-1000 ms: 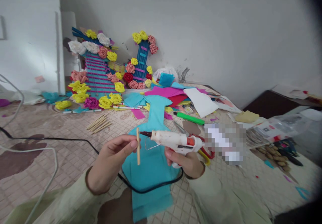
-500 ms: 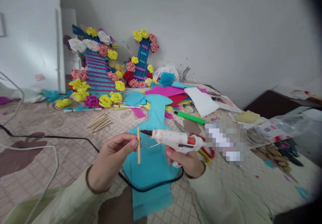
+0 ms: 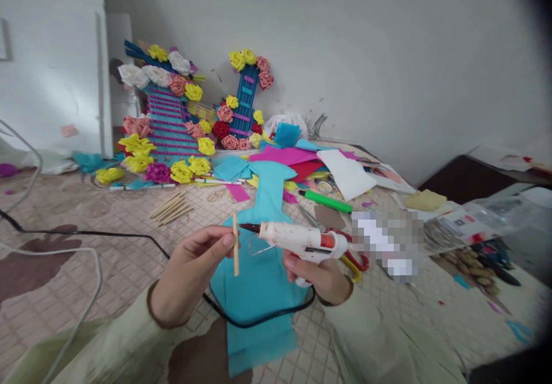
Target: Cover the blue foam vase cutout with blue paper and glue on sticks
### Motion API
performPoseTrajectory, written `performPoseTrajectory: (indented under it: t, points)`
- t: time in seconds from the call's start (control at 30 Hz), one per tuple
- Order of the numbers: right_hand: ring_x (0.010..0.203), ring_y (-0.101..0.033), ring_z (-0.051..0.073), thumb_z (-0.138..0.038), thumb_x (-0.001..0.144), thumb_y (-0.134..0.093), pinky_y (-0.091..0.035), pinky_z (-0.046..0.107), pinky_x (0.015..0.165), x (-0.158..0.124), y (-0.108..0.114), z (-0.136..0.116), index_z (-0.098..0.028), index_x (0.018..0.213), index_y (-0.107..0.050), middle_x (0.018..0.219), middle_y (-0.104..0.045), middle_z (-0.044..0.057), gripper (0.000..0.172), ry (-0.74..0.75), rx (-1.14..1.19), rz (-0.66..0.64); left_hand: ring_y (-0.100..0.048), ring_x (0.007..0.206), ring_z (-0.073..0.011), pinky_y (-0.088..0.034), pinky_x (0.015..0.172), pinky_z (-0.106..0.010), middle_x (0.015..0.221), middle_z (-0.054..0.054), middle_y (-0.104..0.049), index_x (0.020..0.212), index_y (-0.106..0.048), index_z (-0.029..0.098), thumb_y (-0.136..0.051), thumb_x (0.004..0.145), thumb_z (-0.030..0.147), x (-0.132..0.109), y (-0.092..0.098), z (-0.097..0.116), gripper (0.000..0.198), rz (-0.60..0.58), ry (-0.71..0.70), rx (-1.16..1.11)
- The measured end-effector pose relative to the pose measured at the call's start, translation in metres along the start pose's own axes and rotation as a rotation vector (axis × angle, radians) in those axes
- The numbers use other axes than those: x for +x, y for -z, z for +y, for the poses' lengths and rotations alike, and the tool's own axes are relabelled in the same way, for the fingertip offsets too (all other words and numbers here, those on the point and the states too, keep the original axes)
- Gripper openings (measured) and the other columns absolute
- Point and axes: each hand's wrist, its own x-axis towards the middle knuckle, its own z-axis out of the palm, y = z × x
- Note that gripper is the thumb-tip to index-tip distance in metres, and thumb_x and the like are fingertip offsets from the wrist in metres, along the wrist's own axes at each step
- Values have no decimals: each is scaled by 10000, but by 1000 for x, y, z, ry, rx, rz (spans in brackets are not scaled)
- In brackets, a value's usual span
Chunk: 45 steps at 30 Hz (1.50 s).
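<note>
Between thumb and fingers, my left hand pinches a short wooden stick, held upright. My right hand is wrapped round the handle of a white glue gun. The gun's dark nozzle points left, close to the upper part of the stick; whether they touch I cannot tell. Under both hands lies a turquoise paper-like shape with a narrow neck and a flared top. The gun's black cable loops across it.
Several wooden sticks lie left of the shape. Behind stand two flower-trimmed pieces. Coloured sheets, a green cutter and scissors lie beyond and to the right. A plastic bag is at far right.
My left hand has raised the stick slightly and shifted it a little left. The glue gun has hardly moved.
</note>
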Motion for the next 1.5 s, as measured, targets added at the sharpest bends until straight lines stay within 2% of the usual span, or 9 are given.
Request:
performPoseTrajectory:
  t: [0.6, 0.87, 1.13, 1.5]
  points:
    - [463, -525, 122, -412, 754, -620, -407, 221, 424, -1, 0, 9, -170, 611, -585, 494, -560, 5, 283, 19, 27, -19, -516, 543, -91, -404, 525, -193, 548, 11, -631, 611, -706, 187, -848, 534, 418, 0, -1, 2, 282, -29, -16, 19]
    - [451, -514, 114, -421, 746, -634, -394, 215, 426, -1, 1, 10, -160, 617, -613, 484, -570, 4, 292, 5, 5, -13, -538, 565, -86, -426, 555, -176, 556, 17, -639, 610, -713, 201, -850, 524, 438, 2, 0, 1, 288, -30, -6, 29]
    - [429, -504, 108, -423, 714, -650, -405, 207, 401, 0, -1, 11, -172, 606, -588, 476, -554, -10, 280, -3, 86, -19, -537, 572, -83, -421, 551, -168, 568, 16, -645, 628, -720, 210, -845, 539, 438, 2, 0, 2, 275, -38, -5, 13]
    - [428, -506, 110, -393, 719, -637, -403, 205, 410, -1, -1, 7, -166, 598, -579, 470, -555, -7, 263, -6, 46, -34, -539, 553, -95, -425, 531, -183, 555, 5, -642, 626, -712, 198, -860, 508, 430, 1, -2, 3, 299, 8, 20, -26]
